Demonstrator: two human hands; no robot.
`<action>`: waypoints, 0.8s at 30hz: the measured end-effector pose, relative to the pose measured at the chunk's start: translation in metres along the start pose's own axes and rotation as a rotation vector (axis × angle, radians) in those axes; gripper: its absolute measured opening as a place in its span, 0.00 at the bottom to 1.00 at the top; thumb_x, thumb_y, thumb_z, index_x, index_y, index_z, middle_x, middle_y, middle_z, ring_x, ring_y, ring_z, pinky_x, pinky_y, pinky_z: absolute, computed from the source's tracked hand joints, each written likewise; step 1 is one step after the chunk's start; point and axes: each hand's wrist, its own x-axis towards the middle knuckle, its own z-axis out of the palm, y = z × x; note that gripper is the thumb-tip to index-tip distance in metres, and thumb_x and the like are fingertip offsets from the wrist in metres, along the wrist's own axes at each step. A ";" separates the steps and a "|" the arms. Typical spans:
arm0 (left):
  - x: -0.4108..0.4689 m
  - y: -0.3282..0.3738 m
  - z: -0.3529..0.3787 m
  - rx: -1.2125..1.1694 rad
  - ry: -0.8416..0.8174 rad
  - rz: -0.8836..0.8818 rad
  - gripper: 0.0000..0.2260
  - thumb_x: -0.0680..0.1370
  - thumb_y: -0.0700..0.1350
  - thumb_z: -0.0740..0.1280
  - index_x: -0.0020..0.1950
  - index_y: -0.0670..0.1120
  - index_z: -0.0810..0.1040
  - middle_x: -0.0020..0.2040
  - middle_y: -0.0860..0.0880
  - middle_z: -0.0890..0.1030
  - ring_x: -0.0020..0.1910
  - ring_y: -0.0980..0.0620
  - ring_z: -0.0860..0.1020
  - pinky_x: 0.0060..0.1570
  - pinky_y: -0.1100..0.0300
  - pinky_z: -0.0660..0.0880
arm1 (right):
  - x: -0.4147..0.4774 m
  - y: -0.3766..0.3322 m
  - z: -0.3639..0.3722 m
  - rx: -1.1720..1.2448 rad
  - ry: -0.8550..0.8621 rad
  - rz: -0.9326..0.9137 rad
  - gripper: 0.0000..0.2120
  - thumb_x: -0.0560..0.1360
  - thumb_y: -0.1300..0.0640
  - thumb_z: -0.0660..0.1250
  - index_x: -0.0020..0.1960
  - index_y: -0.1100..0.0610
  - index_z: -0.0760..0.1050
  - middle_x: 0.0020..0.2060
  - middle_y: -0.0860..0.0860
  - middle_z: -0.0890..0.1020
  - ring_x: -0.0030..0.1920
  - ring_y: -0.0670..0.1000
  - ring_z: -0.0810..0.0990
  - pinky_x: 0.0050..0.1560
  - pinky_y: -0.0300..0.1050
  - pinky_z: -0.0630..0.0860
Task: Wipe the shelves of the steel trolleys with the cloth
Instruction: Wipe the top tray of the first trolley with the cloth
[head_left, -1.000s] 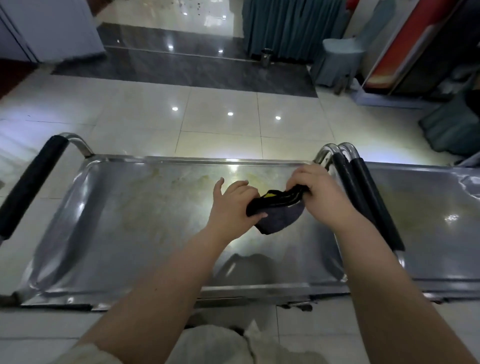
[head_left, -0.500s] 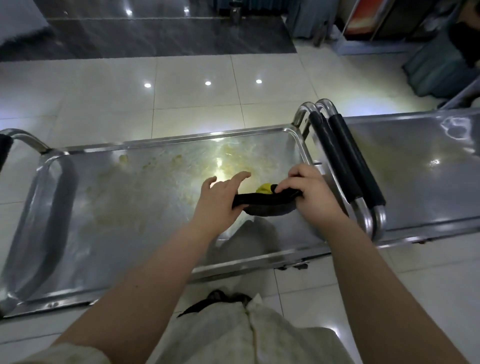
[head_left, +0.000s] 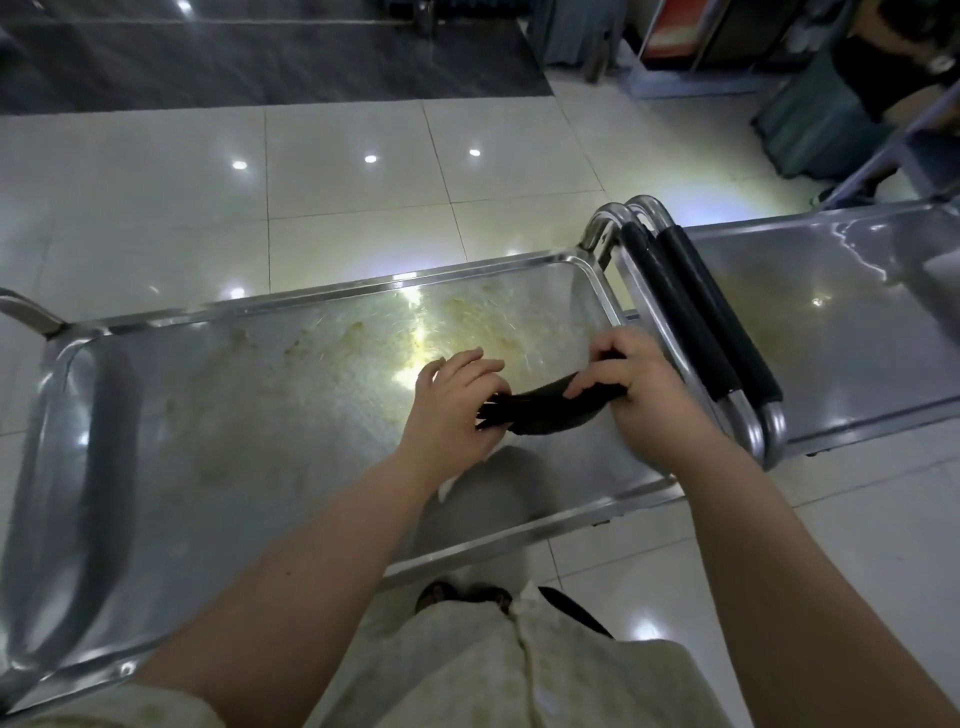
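Cloth (head_left: 545, 414), bunched dark between the left hand (head_left: 451, 410) pinching one end and the right hand (head_left: 641, 387) gripping the other, sits low over the near trolley's shelf (head_left: 234, 447); the person should probably fold it flat before scrubbing the yellowish smears (head_left: 470, 317).

Dark cloth (head_left: 540, 413), silver steel shelf (head_left: 208, 426) with yellowish smears, black handles (head_left: 696, 322).

I could not see one end of the cloth (head_left: 545, 415) under fingers (head_left: 602, 375) of the right hand (head_left: 647, 397); right of them, the second trolley shelf (head_left: 841, 364) ran off-frame.
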 end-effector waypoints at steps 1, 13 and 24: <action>-0.001 -0.001 -0.001 -0.017 0.008 -0.007 0.11 0.68 0.43 0.77 0.48 0.48 0.81 0.55 0.53 0.82 0.65 0.48 0.76 0.65 0.42 0.65 | -0.005 0.006 0.000 0.045 0.026 0.029 0.22 0.66 0.81 0.64 0.44 0.58 0.85 0.46 0.55 0.74 0.49 0.56 0.73 0.50 0.46 0.71; 0.005 0.030 0.029 -0.863 -0.231 -0.544 0.08 0.68 0.49 0.79 0.42 0.59 0.83 0.39 0.58 0.82 0.40 0.60 0.81 0.39 0.70 0.76 | -0.042 0.059 -0.022 0.382 0.113 0.565 0.20 0.72 0.67 0.70 0.52 0.43 0.77 0.47 0.40 0.80 0.54 0.47 0.79 0.54 0.45 0.74; 0.010 -0.033 0.095 0.136 -0.188 -0.394 0.21 0.81 0.49 0.63 0.74 0.49 0.70 0.73 0.41 0.69 0.73 0.38 0.64 0.71 0.45 0.59 | -0.068 0.126 0.101 -0.159 -0.456 0.482 0.31 0.80 0.41 0.57 0.78 0.39 0.49 0.79 0.46 0.49 0.77 0.58 0.43 0.76 0.58 0.41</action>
